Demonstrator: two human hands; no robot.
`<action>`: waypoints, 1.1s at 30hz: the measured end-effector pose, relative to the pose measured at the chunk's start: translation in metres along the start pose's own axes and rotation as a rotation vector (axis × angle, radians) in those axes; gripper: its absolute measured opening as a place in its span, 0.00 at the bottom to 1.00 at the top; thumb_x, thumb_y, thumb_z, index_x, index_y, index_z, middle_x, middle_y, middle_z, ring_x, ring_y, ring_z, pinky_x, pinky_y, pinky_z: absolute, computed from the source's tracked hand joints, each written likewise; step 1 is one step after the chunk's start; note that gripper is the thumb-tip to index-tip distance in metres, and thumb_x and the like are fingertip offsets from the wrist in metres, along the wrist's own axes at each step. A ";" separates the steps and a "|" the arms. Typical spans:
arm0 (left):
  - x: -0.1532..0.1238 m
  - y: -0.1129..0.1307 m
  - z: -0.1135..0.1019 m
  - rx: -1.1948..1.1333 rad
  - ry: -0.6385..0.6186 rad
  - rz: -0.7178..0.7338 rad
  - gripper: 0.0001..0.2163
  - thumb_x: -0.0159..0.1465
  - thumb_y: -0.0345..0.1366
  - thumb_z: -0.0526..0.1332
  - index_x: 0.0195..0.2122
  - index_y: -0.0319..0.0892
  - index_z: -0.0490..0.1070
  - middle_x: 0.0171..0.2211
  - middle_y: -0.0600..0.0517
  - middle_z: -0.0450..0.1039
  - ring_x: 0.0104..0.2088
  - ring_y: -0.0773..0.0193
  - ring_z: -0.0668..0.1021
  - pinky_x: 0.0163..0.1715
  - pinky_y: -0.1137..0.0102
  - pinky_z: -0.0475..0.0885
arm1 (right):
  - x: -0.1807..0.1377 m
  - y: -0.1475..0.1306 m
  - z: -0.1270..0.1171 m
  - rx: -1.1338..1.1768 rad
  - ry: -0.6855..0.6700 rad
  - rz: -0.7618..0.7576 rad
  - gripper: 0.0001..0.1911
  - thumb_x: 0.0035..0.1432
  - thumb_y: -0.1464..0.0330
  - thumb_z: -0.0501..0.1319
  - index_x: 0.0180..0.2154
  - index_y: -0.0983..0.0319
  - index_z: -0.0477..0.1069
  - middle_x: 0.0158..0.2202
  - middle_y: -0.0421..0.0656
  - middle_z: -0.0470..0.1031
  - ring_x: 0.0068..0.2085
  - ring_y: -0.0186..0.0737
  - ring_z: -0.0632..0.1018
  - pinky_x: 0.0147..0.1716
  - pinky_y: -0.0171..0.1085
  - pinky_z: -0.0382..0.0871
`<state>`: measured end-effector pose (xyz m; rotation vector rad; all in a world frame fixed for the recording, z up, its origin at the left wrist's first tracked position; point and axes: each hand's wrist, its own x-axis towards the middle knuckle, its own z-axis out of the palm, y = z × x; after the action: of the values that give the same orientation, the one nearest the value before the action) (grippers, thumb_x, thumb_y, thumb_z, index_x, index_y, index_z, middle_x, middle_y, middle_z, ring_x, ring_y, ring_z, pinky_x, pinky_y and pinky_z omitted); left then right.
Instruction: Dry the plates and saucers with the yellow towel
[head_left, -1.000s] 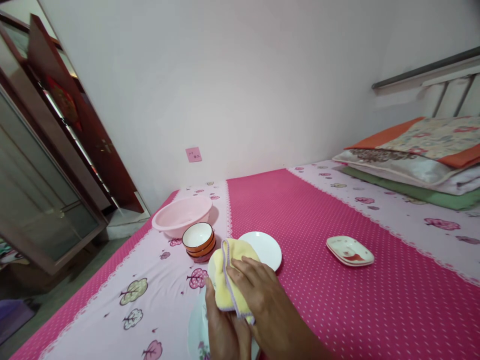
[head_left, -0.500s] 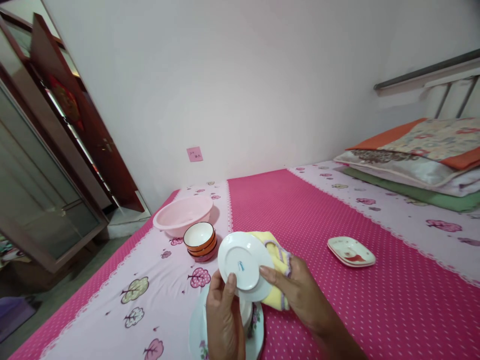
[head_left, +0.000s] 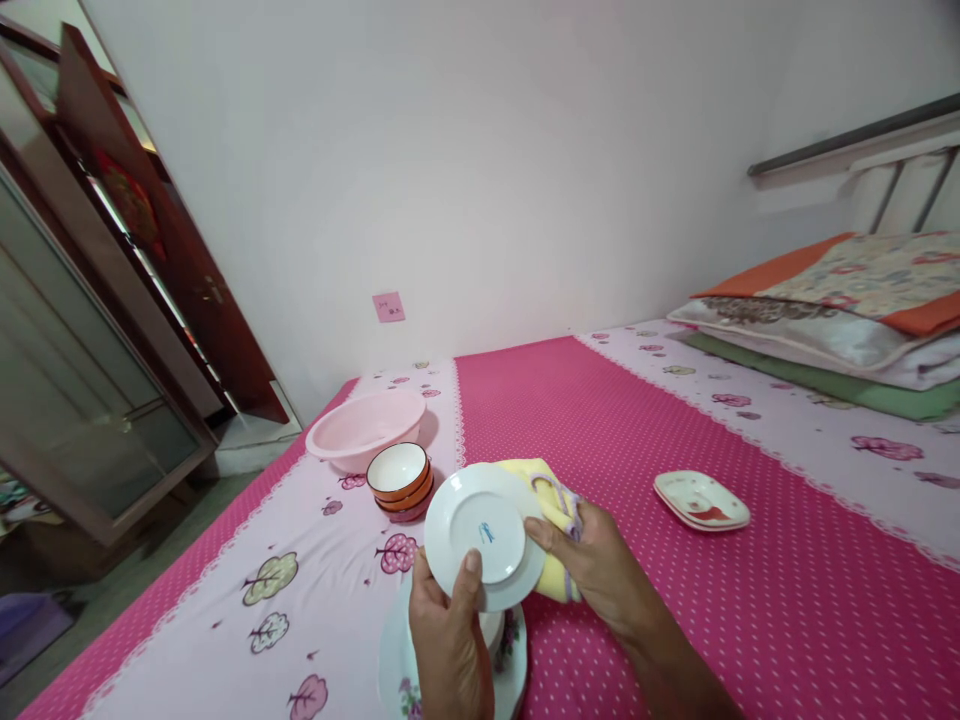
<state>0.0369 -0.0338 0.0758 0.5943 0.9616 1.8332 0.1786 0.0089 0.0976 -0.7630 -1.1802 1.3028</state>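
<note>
A small white plate [head_left: 457, 510] is held up with its underside, marked with blue print, facing me. My left hand [head_left: 454, 625] grips its lower left edge, the thumb lying on the base. My right hand [head_left: 592, 565] is closed on a yellow cloth [head_left: 555, 580] with purple trim, pressed behind the plate's right side, its thumb on the near face. Below my left hand lies a larger flower-patterned plate [head_left: 394, 640], carrying other white dishware mostly hidden by the hand. Stacked orange bowls [head_left: 401, 485] with white insides stand just beyond, to the left.
A pink basin [head_left: 352, 430] sits behind the bowls. To the right lie stacked squarish white dishes [head_left: 701, 500] with a red picture. Folded bedding and pillows [head_left: 832, 310] are at the far right of the pink bedspread [head_left: 540, 400]. The white wall [head_left: 525, 180] rises behind.
The plate has shifted slightly left and turned a little in my hands. My right thumb and the cloth stay at its right side. The other dishes have not moved.
</note>
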 end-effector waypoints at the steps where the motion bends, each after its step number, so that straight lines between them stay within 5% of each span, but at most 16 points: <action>1: -0.001 0.001 0.000 -0.056 -0.039 -0.056 0.30 0.57 0.36 0.75 0.60 0.49 0.70 0.53 0.47 0.81 0.50 0.54 0.83 0.51 0.62 0.79 | 0.001 0.000 -0.001 -0.015 0.003 -0.004 0.33 0.51 0.48 0.74 0.50 0.64 0.76 0.36 0.47 0.84 0.37 0.50 0.84 0.37 0.43 0.79; 4: 0.003 0.001 -0.006 -0.274 -0.158 -0.201 0.27 0.61 0.37 0.71 0.62 0.50 0.72 0.55 0.44 0.81 0.55 0.49 0.81 0.59 0.53 0.73 | 0.002 0.003 -0.003 -0.041 0.019 -0.022 0.33 0.51 0.49 0.74 0.50 0.64 0.76 0.38 0.47 0.83 0.38 0.49 0.83 0.38 0.42 0.79; 8: 0.013 -0.003 -0.020 -0.509 -0.383 -0.461 0.30 0.65 0.61 0.60 0.62 0.50 0.73 0.62 0.40 0.75 0.67 0.39 0.70 0.65 0.37 0.59 | 0.004 0.010 -0.006 -0.059 0.026 -0.032 0.31 0.52 0.51 0.73 0.49 0.65 0.76 0.42 0.49 0.84 0.40 0.49 0.83 0.40 0.42 0.78; 10: 0.016 -0.007 -0.023 -0.542 -0.405 -0.538 0.31 0.67 0.63 0.53 0.64 0.52 0.71 0.65 0.41 0.72 0.70 0.39 0.64 0.66 0.32 0.53 | 0.005 0.015 -0.008 -0.081 0.031 -0.040 0.28 0.54 0.52 0.72 0.48 0.65 0.75 0.42 0.49 0.84 0.40 0.49 0.83 0.41 0.42 0.78; 16: 0.015 -0.017 -0.017 -0.567 -0.313 -0.518 0.23 0.70 0.58 0.53 0.61 0.60 0.73 0.68 0.50 0.68 0.72 0.43 0.62 0.68 0.34 0.47 | 0.007 0.019 -0.013 -0.212 0.096 -0.081 0.25 0.58 0.54 0.69 0.50 0.66 0.76 0.40 0.49 0.84 0.40 0.50 0.83 0.40 0.43 0.78; 21: 0.017 -0.012 -0.024 -0.660 -0.534 -0.459 0.24 0.71 0.59 0.51 0.61 0.58 0.73 0.67 0.49 0.69 0.69 0.41 0.66 0.69 0.35 0.48 | 0.009 0.015 -0.018 -0.383 0.304 -0.215 0.24 0.60 0.54 0.65 0.48 0.66 0.78 0.44 0.53 0.84 0.42 0.53 0.84 0.41 0.44 0.79; 25: 0.019 -0.007 -0.024 -0.749 -0.586 -0.394 0.23 0.73 0.56 0.49 0.62 0.59 0.73 0.63 0.47 0.74 0.64 0.42 0.73 0.66 0.32 0.52 | 0.000 0.005 -0.016 -0.623 0.412 -0.515 0.17 0.64 0.62 0.63 0.51 0.63 0.75 0.44 0.49 0.83 0.44 0.50 0.83 0.45 0.44 0.78; 29: 0.021 -0.010 -0.022 -0.737 -0.563 -0.333 0.25 0.74 0.54 0.47 0.65 0.53 0.70 0.62 0.43 0.75 0.62 0.47 0.76 0.68 0.40 0.58 | -0.020 -0.006 0.006 -0.799 0.106 -0.856 0.26 0.60 0.79 0.58 0.59 0.61 0.69 0.54 0.50 0.78 0.58 0.46 0.76 0.58 0.44 0.71; 33: 0.016 -0.013 -0.035 -0.561 -0.513 -0.217 0.26 0.76 0.46 0.42 0.66 0.46 0.70 0.56 0.42 0.80 0.56 0.56 0.80 0.64 0.58 0.69 | -0.037 -0.010 0.035 -0.952 -0.310 -0.758 0.31 0.55 0.79 0.59 0.60 0.60 0.70 0.62 0.48 0.74 0.65 0.47 0.70 0.68 0.48 0.60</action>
<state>0.0111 -0.0291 0.0450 0.5395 0.1469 1.5440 0.1530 -0.0347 0.1093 -0.6454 -2.1178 0.1706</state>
